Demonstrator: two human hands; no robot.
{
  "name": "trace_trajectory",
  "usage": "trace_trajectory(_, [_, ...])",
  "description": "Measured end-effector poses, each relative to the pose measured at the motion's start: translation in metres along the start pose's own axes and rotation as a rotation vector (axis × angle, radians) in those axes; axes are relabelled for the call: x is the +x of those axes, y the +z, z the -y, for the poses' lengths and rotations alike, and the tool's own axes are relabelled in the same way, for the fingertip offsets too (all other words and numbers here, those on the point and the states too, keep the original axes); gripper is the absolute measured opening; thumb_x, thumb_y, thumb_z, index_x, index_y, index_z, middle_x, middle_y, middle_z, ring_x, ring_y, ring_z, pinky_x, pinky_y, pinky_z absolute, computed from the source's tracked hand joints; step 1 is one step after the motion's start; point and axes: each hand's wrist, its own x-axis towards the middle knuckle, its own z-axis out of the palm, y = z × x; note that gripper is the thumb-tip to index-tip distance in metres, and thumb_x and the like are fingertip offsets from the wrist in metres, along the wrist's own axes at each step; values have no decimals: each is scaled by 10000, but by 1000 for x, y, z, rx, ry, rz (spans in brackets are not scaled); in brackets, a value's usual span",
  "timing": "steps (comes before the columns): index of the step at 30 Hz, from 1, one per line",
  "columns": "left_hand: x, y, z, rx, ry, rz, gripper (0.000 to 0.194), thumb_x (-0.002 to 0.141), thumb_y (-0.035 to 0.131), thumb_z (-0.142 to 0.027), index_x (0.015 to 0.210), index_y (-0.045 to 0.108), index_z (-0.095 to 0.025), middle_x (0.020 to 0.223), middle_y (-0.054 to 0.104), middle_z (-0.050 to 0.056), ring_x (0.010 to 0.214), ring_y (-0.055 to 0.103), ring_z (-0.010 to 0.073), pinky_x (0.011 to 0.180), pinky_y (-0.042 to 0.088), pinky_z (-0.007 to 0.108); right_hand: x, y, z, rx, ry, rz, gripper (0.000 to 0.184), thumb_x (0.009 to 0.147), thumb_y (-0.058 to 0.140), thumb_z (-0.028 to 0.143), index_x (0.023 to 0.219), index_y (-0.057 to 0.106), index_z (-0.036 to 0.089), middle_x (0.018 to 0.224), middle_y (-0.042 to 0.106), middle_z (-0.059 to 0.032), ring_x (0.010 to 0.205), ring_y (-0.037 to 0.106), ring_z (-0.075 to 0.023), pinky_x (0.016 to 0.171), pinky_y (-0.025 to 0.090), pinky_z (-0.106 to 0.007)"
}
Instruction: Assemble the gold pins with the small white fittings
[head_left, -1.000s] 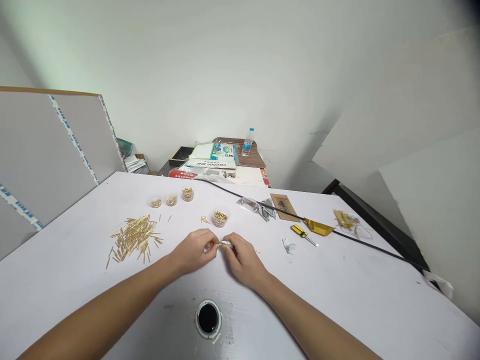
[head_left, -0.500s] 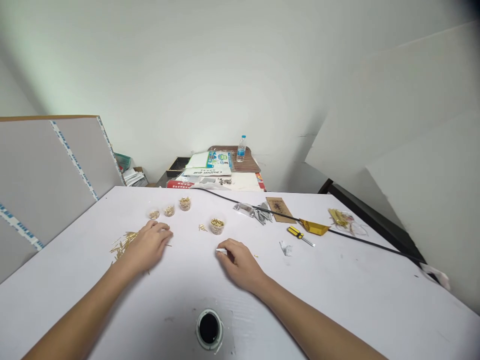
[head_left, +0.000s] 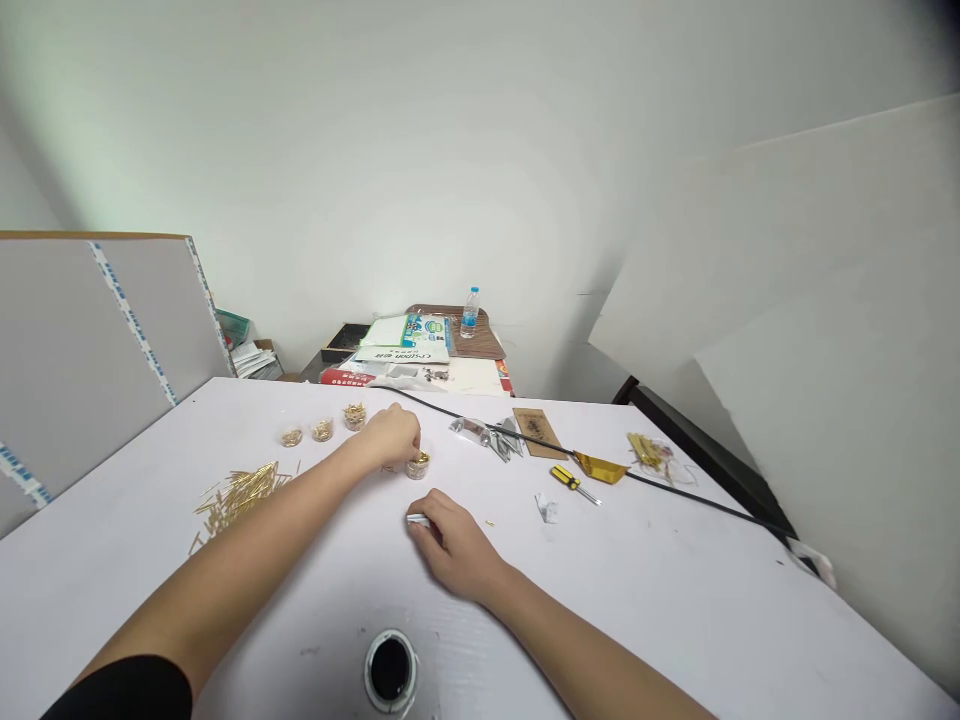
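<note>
My left hand [head_left: 395, 435] reaches over a small clear cup [head_left: 417, 470] of gold-coloured metal pieces. Its fingertips are closed and pointing down at the cup's rim; what they pinch, if anything, is hidden. My right hand [head_left: 455, 545] rests on the table just in front of that cup, fingers curled around a small white strip [head_left: 418, 519] whose end pokes out at the left. Under and beyond my left forearm lies a loose pile of thin gold-coloured pins [head_left: 244, 495]. Three more small cups of such pieces stand behind it, one of them a fuller cup [head_left: 355, 417].
A round container of black stuff [head_left: 390, 670] sits at the near edge. Rightward lie a yellow screwdriver [head_left: 575, 484], a scrap of clear plastic [head_left: 547, 508], a gold folded tray [head_left: 600, 468], a brown card [head_left: 541, 432] and a black cable [head_left: 697, 491]. A water bottle [head_left: 469, 315] stands behind.
My left hand has moved from beside the pin pile, right and away from me, to the cup of gold-coloured pieces. My right hand still holds the white strip. The view has shifted slightly.
</note>
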Motion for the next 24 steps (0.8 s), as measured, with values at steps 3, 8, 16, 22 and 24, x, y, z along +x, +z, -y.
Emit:
trace_trajectory(3, [5,5,-4,94,-28,91,132,571,798,-160,534,673,-179,668,674,98,746,646,254,745,501,333,1,1,-3,0,34,-43,134,978,483,196,1012,613,202,932,606,-63,861,588,-202,769,467,-340])
trace_trajectory(8, [1,0,-9,140,-17,99,85,677,747,-178,623,682,-170,795,695,118,837,655,271,763,500,338,1,4,-7,26,53,-89,205,994,461,202,1102,635,193,998,613,-86,905,599,-208,817,488,-360])
trace_trajectory(16, [-60,7,-6,-209,170,-337,292,1023,342,-293,888,575,-179,972,653,85,951,583,216,905,447,368,4,1,-11,121,152,-179,229,1000,469,289,1115,642,192,1014,663,-90,925,610,-219,841,489,-373])
trace_trajectory(22, [-115,57,-5,-620,-18,-193,264,1022,377,-388,889,503,-198,766,626,1,723,574,156,716,444,283,5,-1,-16,264,340,-174,250,959,496,383,1039,633,190,743,614,-3,647,511,-174,614,414,-299])
trace_trajectory(24, [-119,65,-5,-674,-31,-145,206,998,431,-359,924,530,-194,821,670,13,773,606,161,742,453,284,5,-1,-15,290,359,-161,264,941,519,404,1042,636,190,683,556,20,620,479,-165,590,384,-285])
